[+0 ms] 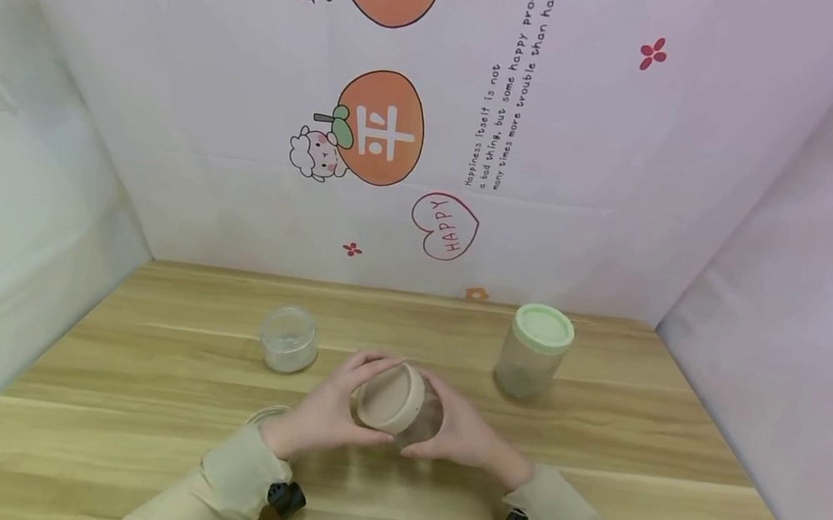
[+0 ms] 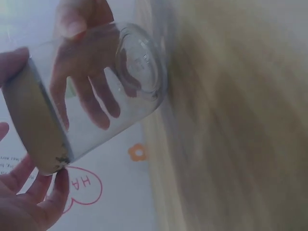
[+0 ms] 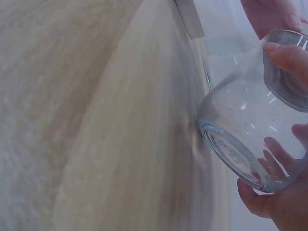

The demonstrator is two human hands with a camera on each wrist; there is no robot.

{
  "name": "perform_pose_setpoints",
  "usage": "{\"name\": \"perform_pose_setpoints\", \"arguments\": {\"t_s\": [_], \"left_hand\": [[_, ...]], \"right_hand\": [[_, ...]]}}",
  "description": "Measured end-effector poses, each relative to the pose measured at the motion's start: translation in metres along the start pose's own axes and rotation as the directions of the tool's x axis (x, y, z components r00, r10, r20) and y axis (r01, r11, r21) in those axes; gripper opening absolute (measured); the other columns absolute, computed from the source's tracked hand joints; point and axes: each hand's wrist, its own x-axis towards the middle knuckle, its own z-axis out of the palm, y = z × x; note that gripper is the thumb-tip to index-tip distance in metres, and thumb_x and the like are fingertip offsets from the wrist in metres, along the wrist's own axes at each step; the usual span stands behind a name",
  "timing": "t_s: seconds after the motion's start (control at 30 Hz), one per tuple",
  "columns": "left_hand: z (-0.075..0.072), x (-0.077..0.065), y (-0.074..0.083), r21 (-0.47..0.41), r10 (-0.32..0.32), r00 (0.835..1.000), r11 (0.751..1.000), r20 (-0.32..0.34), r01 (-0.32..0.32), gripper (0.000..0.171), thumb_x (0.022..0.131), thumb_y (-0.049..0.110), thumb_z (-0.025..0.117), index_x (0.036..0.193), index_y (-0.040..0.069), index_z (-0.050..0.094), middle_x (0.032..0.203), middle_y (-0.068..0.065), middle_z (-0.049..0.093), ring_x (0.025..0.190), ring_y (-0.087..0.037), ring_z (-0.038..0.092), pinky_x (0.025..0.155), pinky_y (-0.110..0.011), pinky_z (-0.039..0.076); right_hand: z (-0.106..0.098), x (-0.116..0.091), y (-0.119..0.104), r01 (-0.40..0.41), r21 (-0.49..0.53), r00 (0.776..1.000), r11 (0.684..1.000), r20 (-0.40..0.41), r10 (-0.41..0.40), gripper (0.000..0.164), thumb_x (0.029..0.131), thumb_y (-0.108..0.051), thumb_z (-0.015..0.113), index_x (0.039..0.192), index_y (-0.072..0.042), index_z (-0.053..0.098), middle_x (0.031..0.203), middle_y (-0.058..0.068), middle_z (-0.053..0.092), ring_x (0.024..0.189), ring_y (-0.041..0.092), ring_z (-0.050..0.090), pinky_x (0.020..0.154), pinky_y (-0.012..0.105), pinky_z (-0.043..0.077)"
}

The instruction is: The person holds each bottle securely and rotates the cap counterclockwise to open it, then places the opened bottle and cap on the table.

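A clear glass jar (image 1: 427,420) with a beige lid (image 1: 390,398) is held tilted above the table, its lid toward the left. My left hand (image 1: 327,409) grips the lid around its rim, thumb on the near side and fingers on the far side. Around the glass body, my right hand (image 1: 466,429) holds the jar from the right. In the left wrist view, the right fingers show through the glass (image 2: 139,62), and the lid (image 2: 36,118) sits on the jar's mouth. No contents can be made out inside.
Back left on the wooden table (image 1: 147,401) stands a small clear jar (image 1: 289,341). A taller jar with a green lid (image 1: 543,329) stands back right. Behind my left wrist, a round rim (image 1: 268,414) is mostly hidden. Printed cloth (image 1: 574,183) hangs behind the table.
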Motion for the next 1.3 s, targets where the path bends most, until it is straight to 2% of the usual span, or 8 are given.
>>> {"name": "perform_pose_setpoints", "arguments": {"t_s": [0.07, 0.2, 0.4, 0.63, 0.83, 1.07, 1.3], "left_hand": [[-0.0034, 0.0019, 0.0009, -0.006, 0.014, 1.0, 1.0, 0.023, -0.014, 0.082, 0.065, 0.02, 0.084, 0.137, 0.018, 0.044, 0.133, -0.006, 0.039, 0.119, -0.024, 0.045, 0.096, -0.042, 0.045], [-0.0076, 0.0041, 0.0012, 0.046, 0.042, 0.997, 0.998, 0.072, -0.045, 0.08, 0.063, 0.023, 0.085, 0.134, 0.021, 0.048, 0.127, -0.006, 0.039, 0.116, -0.022, 0.044, 0.091, -0.038, 0.047], [-0.0113, 0.0072, 0.001, 0.151, 0.071, 0.992, 0.985, 0.109, -0.087, 0.081, 0.061, 0.029, 0.086, 0.133, 0.023, 0.048, 0.131, -0.003, 0.044, 0.117, -0.022, 0.046, 0.09, -0.038, 0.048], [-0.0104, 0.0061, 0.0001, 0.194, 0.11, 0.991, 0.973, 0.08, -0.124, 0.082, 0.058, 0.032, 0.086, 0.131, 0.02, 0.051, 0.133, -0.005, 0.052, 0.117, -0.021, 0.053, 0.09, -0.036, 0.05], [-0.0101, 0.0043, -0.0001, 0.167, 0.138, 0.988, 0.975, 0.064, -0.146, 0.083, 0.057, 0.031, 0.087, 0.132, 0.018, 0.052, 0.132, -0.007, 0.054, 0.115, -0.021, 0.056, 0.089, -0.032, 0.051], [-0.0105, 0.0007, -0.0025, 0.155, 0.172, 0.984, 0.972, 0.036, -0.176, 0.083, 0.055, 0.027, 0.088, 0.129, 0.013, 0.055, 0.13, -0.01, 0.057, 0.114, -0.023, 0.058, 0.088, -0.03, 0.053], [-0.0085, 0.0004, -0.0043, 0.171, 0.224, 0.974, 0.96, 0.015, -0.223, 0.081, 0.055, 0.029, 0.088, 0.127, 0.01, 0.056, 0.124, -0.007, 0.061, 0.112, -0.022, 0.06, 0.087, -0.029, 0.053]], "right_hand": [[-0.0011, 0.0007, -0.0033, 0.01, -0.022, 1.0, 1.0, 0.006, -0.01, 0.095, 0.061, -0.02, 0.086, 0.14, -0.02, 0.034, 0.136, -0.003, 0.048, 0.125, 0.018, 0.044, 0.104, 0.048, 0.035], [-0.0017, 0.0011, -0.0052, 0.048, -0.049, 0.999, 0.998, 0.025, -0.047, 0.095, 0.061, -0.022, 0.086, 0.14, -0.02, 0.034, 0.134, -0.004, 0.048, 0.122, 0.017, 0.046, 0.101, 0.046, 0.039], [-0.0006, 0.0015, -0.0035, 0.079, -0.058, 0.997, 0.995, 0.02, -0.078, 0.094, 0.061, -0.024, 0.086, 0.139, -0.02, 0.034, 0.133, -0.005, 0.049, 0.121, 0.017, 0.047, 0.101, 0.047, 0.04], [0.0019, 0.0011, -0.0013, 0.108, -0.12, 0.994, 0.987, 0.0, -0.108, 0.094, 0.059, -0.028, 0.087, 0.138, -0.019, 0.036, 0.13, -0.005, 0.051, 0.116, 0.014, 0.049, 0.099, 0.043, 0.043], [0.0036, 0.0008, -0.0022, 0.11, -0.114, 0.994, 0.987, -0.01, -0.112, 0.094, 0.058, -0.026, 0.087, 0.137, -0.017, 0.038, 0.128, -0.003, 0.052, 0.116, 0.015, 0.05, 0.099, 0.047, 0.042], [0.0054, 0.0021, -0.0066, 0.082, -0.193, 0.996, 0.978, -0.012, -0.086, 0.096, 0.056, -0.026, 0.088, 0.137, -0.01, 0.038, 0.129, 0.003, 0.051, 0.115, 0.018, 0.049, 0.096, 0.043, 0.044], [0.0065, 0.0007, -0.0069, 0.081, -0.212, 0.996, 0.974, -0.012, -0.085, 0.096, 0.056, -0.027, 0.087, 0.137, -0.011, 0.038, 0.131, 0.004, 0.05, 0.116, 0.02, 0.048, 0.095, 0.045, 0.044]]}}
